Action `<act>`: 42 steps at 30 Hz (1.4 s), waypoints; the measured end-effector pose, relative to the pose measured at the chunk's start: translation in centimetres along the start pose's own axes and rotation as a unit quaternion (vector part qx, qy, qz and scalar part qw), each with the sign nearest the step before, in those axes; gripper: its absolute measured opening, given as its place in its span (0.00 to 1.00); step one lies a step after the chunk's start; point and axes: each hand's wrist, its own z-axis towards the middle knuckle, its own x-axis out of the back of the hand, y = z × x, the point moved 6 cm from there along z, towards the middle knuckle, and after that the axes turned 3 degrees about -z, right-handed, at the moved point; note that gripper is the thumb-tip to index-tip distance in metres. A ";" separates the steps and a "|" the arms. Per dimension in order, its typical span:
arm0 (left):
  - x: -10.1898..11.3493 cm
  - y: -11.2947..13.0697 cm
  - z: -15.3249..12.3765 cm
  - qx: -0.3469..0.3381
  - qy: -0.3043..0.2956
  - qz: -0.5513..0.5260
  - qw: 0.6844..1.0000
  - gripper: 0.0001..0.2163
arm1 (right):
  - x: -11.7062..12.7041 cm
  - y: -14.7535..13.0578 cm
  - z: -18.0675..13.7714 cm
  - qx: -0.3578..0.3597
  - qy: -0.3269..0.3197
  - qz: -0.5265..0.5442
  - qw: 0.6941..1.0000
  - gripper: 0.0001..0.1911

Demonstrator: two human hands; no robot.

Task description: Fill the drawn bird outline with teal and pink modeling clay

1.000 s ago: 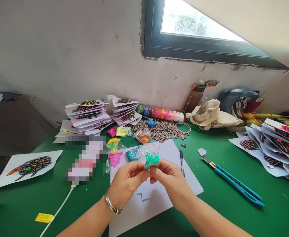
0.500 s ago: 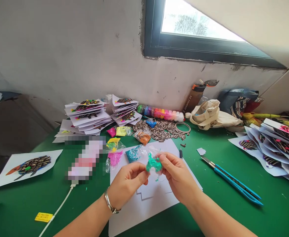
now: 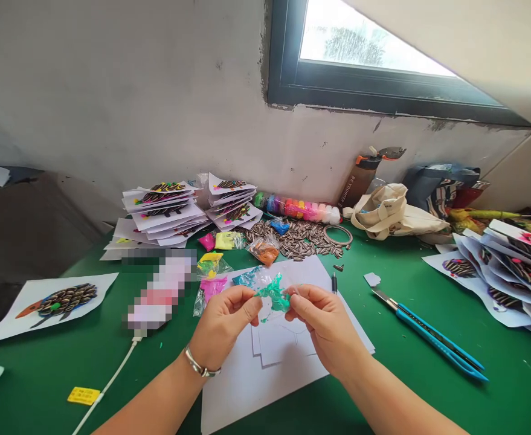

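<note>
Green clay bag (image 3: 276, 295), centre of frame, below middle | left hand (image 3: 226, 319): grip pinching left edge | right hand (image 3: 325, 321): grip pinching right edge | paper (image 3: 235, 389), lower centre

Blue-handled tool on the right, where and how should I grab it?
Probably mid-length on its blue handle, right hand coming from the near right, once free: it lies diagonally, metal tip pointing away from you.

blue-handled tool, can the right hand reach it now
Likely yes: the blue-handled tool lies uncovered, nothing standing between it and the right hand, though that hand pinches green material.
</note>
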 end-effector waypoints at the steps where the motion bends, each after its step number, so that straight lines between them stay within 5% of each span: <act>1: 0.1 0.0 0.0 -0.006 0.000 0.000 1.000 0.12 | -0.2 -0.1 0.0 -0.001 -0.009 -0.001 1.000 0.10; 15: -0.2 -0.6 0.2 0.018 -0.024 -0.080 0.996 0.14 | -0.6 0.2 -0.1 0.010 -0.044 -0.025 0.999 0.11; 24: 0.5 0.0 0.0 -0.013 0.031 0.012 0.999 0.19 | -2.2 0.4 -0.6 0.010 -0.137 -0.043 0.990 0.14; 30: 0.2 0.7 0.0 -0.038 0.011 0.022 0.999 0.10 | -1.3 0.9 -0.4 -0.002 -0.100 -0.066 0.993 0.21; 38: 0.9 0.3 -0.2 -0.011 0.040 0.046 0.998 0.19 | -1.9 0.6 -0.6 0.021 -0.142 -0.112 0.983 0.15; 42: 0.7 0.6 -0.1 -0.040 0.038 0.055 0.997 0.13 | -1.5 0.9 -0.4 0.014 -0.112 -0.086 0.990 0.12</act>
